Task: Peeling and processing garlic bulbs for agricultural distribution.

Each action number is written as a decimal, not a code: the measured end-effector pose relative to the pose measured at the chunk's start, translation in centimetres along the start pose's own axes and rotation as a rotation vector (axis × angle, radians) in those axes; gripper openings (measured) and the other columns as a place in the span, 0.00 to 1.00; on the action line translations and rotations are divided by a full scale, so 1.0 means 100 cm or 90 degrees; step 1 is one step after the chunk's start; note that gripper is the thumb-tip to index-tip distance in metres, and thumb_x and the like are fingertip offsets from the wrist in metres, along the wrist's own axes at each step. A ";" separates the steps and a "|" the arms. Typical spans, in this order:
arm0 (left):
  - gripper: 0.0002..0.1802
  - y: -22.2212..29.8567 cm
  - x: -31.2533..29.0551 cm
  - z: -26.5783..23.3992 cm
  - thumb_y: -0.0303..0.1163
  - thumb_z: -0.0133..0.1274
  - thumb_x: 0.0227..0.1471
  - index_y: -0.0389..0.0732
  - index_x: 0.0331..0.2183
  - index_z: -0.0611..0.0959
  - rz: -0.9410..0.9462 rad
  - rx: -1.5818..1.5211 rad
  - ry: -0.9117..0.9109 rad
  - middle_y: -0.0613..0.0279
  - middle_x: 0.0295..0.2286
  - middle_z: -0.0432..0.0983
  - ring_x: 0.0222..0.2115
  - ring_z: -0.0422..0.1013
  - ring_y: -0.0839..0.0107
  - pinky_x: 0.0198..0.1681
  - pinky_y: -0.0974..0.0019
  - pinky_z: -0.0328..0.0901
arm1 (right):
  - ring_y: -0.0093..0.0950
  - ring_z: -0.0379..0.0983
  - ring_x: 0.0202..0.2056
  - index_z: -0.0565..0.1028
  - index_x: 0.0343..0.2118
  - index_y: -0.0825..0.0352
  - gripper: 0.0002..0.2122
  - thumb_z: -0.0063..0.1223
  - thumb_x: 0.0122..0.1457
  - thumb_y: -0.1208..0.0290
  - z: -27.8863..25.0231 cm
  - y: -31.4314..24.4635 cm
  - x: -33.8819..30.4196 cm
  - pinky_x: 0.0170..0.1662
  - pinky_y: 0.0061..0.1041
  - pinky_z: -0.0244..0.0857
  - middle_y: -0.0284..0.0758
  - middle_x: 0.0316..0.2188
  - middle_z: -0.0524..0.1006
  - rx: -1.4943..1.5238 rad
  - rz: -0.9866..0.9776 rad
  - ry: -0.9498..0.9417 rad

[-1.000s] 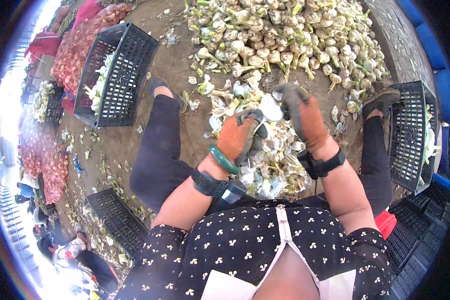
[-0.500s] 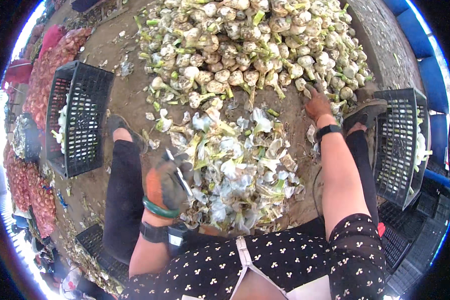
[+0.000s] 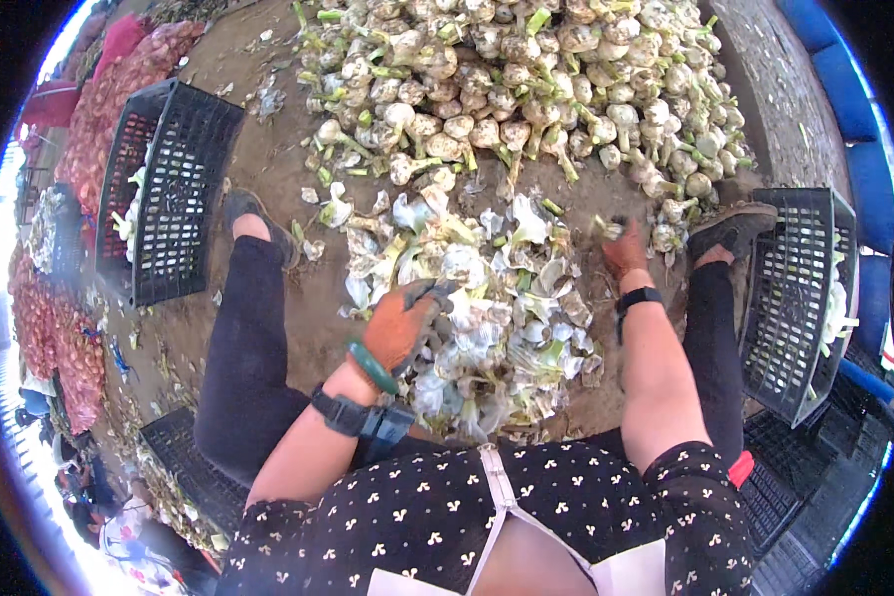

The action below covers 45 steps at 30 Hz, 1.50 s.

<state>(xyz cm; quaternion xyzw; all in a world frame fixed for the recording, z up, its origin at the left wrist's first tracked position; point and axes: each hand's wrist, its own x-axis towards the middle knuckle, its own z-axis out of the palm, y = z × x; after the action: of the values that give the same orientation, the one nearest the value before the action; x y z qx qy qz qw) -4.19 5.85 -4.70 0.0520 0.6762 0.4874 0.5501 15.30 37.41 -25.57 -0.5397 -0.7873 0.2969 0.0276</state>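
Fetching a garlic bulb [image 3: 608,228] seems the step in hand: the right hand [image 3: 627,251] appears to have its fingers closed on it, near the pile [image 3: 526,89]. The left hand [image 3: 404,323] curls over the peelings [image 3: 526,333], its grip impossible to tell; bringing the bulb across seems called for next.

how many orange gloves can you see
2: one on the left hand, over the peelings; one on the right hand, near the garlic pile. Others may be hidden.
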 end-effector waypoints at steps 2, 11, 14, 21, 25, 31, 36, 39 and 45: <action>0.15 -0.010 -0.001 -0.005 0.31 0.42 0.51 0.33 0.40 0.74 0.085 0.182 0.005 0.56 0.24 0.74 0.22 0.70 0.70 0.25 0.67 0.65 | 0.32 0.71 0.37 0.63 0.47 0.70 0.25 0.56 0.45 0.69 0.002 -0.033 -0.027 0.37 0.29 0.65 0.41 0.36 0.73 0.331 0.069 -0.112; 0.18 0.028 -0.046 0.002 0.29 0.43 0.49 0.38 0.44 0.73 0.388 0.216 -0.101 0.58 0.26 0.74 0.19 0.69 0.75 0.25 0.69 0.64 | 0.31 0.68 0.42 0.67 0.46 0.65 0.26 0.63 0.41 0.70 -0.109 -0.212 -0.199 0.43 0.26 0.64 0.39 0.43 0.69 0.309 -0.369 -0.195; 0.15 0.019 -0.055 0.000 0.32 0.46 0.49 0.37 0.40 0.75 0.359 0.205 -0.116 0.59 0.24 0.74 0.19 0.68 0.75 0.24 0.69 0.64 | 0.37 0.66 0.41 0.69 0.44 0.61 0.26 0.63 0.37 0.73 -0.120 -0.228 -0.226 0.45 0.30 0.62 0.40 0.40 0.68 0.082 -0.525 -0.088; 0.10 0.011 -0.077 0.003 0.27 0.44 0.45 0.36 0.32 0.77 0.282 0.179 -0.043 0.63 0.18 0.72 0.18 0.67 0.76 0.20 0.69 0.62 | 0.42 0.64 0.39 0.71 0.40 0.64 0.26 0.64 0.32 0.74 -0.115 -0.240 -0.264 0.44 0.36 0.60 0.42 0.35 0.70 -0.099 -0.590 0.067; 0.11 -0.002 -0.067 -0.008 0.27 0.44 0.46 0.37 0.34 0.77 0.348 0.190 -0.040 0.64 0.21 0.72 0.19 0.67 0.75 0.22 0.70 0.62 | 0.36 0.66 0.41 0.70 0.41 0.65 0.24 0.62 0.34 0.77 -0.114 -0.248 -0.271 0.46 0.30 0.60 0.39 0.37 0.71 -0.007 -0.564 0.039; 0.13 0.008 -0.082 -0.022 0.34 0.48 0.48 0.38 0.35 0.77 0.367 0.144 -0.068 0.66 0.21 0.72 0.19 0.65 0.80 0.23 0.72 0.62 | 0.20 0.67 0.39 0.65 0.45 0.70 0.23 0.58 0.43 0.82 -0.101 -0.228 -0.262 0.41 0.21 0.66 0.33 0.38 0.70 0.385 -0.274 -0.221; 0.11 0.006 -0.081 -0.024 0.33 0.50 0.43 0.36 0.29 0.78 0.299 -0.078 -0.171 0.67 0.19 0.71 0.17 0.64 0.80 0.20 0.73 0.59 | 0.21 0.70 0.28 0.69 0.39 0.66 0.16 0.49 0.53 0.61 -0.098 -0.241 -0.274 0.29 0.19 0.66 0.31 0.29 0.73 0.600 -0.176 -0.330; 0.09 0.006 -0.083 -0.009 0.29 0.50 0.38 0.38 0.26 0.79 0.442 0.126 0.052 0.64 0.20 0.73 0.19 0.67 0.75 0.25 0.71 0.63 | 0.27 0.71 0.29 0.66 0.40 0.66 0.15 0.47 0.52 0.63 -0.073 -0.221 -0.257 0.32 0.23 0.65 0.33 0.28 0.73 0.953 -0.002 -0.482; 0.06 -0.016 -0.069 0.017 0.27 0.47 0.39 0.39 0.23 0.79 0.605 0.114 0.180 0.62 0.20 0.73 0.21 0.69 0.74 0.25 0.71 0.64 | 0.37 0.71 0.34 0.66 0.39 0.70 0.15 0.50 0.48 0.74 -0.018 -0.210 -0.225 0.40 0.32 0.63 0.39 0.31 0.74 0.672 -0.261 -0.187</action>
<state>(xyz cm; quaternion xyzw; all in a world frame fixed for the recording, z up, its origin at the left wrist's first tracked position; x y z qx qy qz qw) 0.60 1.79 -0.92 0.3348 0.6847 0.6263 0.1639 7.83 13.65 -7.41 -0.2430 -0.6169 0.7092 0.2398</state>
